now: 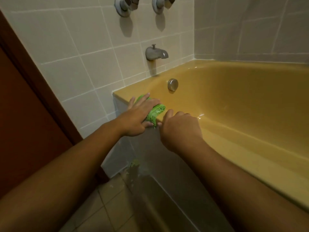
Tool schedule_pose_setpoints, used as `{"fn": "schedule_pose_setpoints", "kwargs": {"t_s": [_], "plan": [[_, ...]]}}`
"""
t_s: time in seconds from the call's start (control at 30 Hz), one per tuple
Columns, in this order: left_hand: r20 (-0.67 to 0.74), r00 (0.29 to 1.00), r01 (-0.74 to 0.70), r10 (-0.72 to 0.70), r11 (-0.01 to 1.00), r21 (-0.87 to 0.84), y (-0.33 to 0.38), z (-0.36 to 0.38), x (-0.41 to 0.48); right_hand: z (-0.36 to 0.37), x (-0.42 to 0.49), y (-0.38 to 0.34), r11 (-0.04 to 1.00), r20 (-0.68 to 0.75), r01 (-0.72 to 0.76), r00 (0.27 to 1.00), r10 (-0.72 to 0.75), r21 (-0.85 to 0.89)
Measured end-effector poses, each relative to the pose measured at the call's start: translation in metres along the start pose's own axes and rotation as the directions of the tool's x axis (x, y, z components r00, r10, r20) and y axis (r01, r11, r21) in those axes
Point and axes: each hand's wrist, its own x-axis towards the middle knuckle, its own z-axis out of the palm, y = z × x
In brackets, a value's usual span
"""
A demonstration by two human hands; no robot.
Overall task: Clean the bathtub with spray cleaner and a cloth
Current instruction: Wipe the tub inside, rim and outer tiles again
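Counts: one bathtub (pixel 242 101), mustard yellow; one green cloth (pixel 156 113); two hands; two wall tap handles (pixel 124 5) at the top edge; one spout (pixel 156 53); one round metal overflow cap (pixel 173 84) on the tub's inner end wall.

The cloth is bunched on the tub's near rim, just by the corner where the rim meets the tiled wall (pixel 80 47). Its lower end droops slightly over the outer edge.

The left hand (pixel 138 114) lies on top of the cloth with fingers straight and spread, pressing it down on the rim, not clenched. Most of the cloth is under the palm and shows only at the fingers' far side and toward the right hand.

The right hand (pixel 180 128) sits on the rim just right of the cloth, knuckles up, fingers curled under, thumb pointing at the cloth's end. Can't tell whether it pinches the cloth or grips the rim, as the fingertips are hidden.

There is a small green blur (pixel 134 164) at the base of the tub panel, unidentifiable.
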Motion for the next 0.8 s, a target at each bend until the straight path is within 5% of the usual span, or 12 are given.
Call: {"fn": "schedule_pose_setpoints", "kwargs": {"t_s": [0.8], "plan": [[-0.026,1.000,0.009,-0.010,0.999,-0.036,-0.161,0.003,0.043,0.025,0.116,-0.073,1.000,-0.021,0.001,1.000,-0.002,-0.019]]}}
